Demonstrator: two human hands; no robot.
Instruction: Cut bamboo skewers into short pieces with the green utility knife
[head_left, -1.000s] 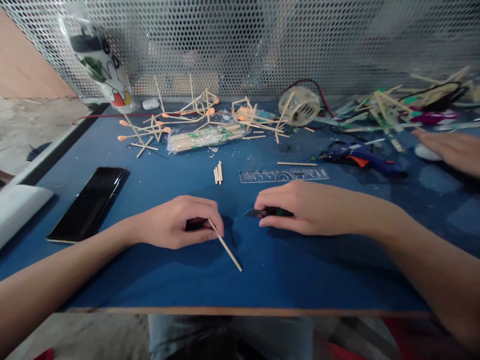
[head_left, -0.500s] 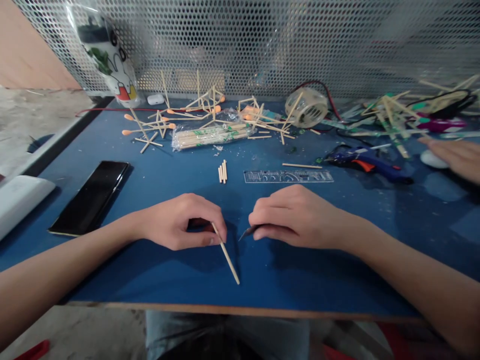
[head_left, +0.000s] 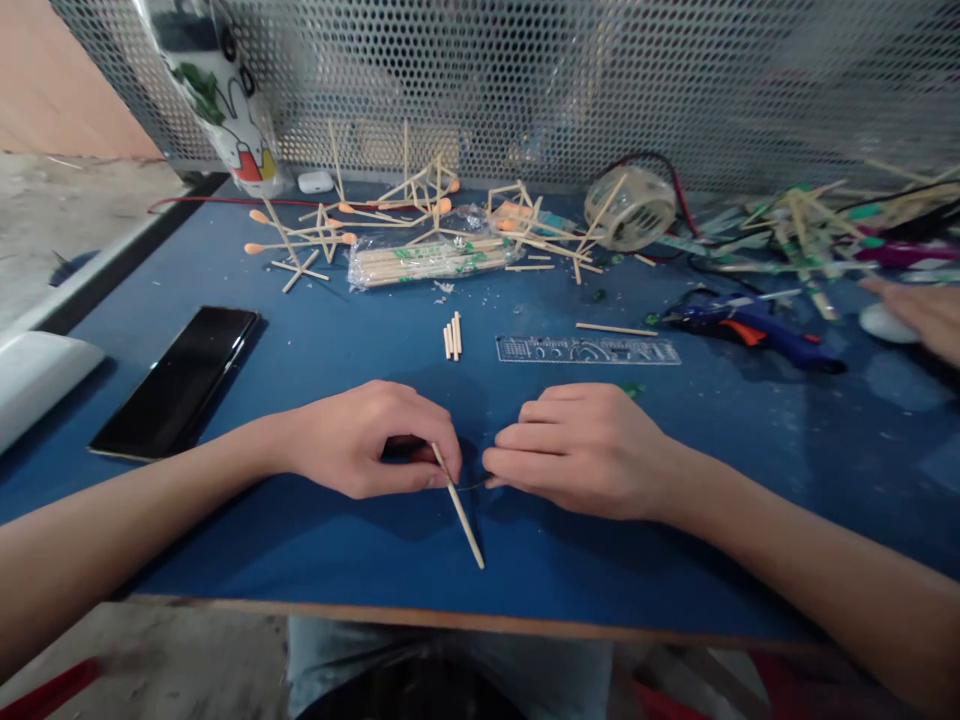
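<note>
My left hand (head_left: 375, 440) pinches a thin wooden stick (head_left: 466, 522) near its upper end, and the stick slants down toward the table's front edge. Closed around a small dark knife (head_left: 475, 485), my right hand (head_left: 585, 450) is just to the right; the thin blade reaches to the stick beside my left fingertips. Most of the knife's handle is hidden by my fingers. Beyond the hands lie several short cut sticks (head_left: 453, 337) side by side and a clear ruler (head_left: 589, 350), with a single stick (head_left: 616, 329) behind it.
A black phone (head_left: 178, 382) lies at the left. Bagged sticks (head_left: 427, 262), stick frames and a plastic cup (head_left: 630, 208) stand along the mesh. A blue glue gun (head_left: 757, 328) is at the right, near another person's hand (head_left: 926, 310) on a mouse.
My right hand has moved slightly left, bringing the blade from beside the stick to against it. My left hand still holds the stick. The view has shifted a little.
</note>
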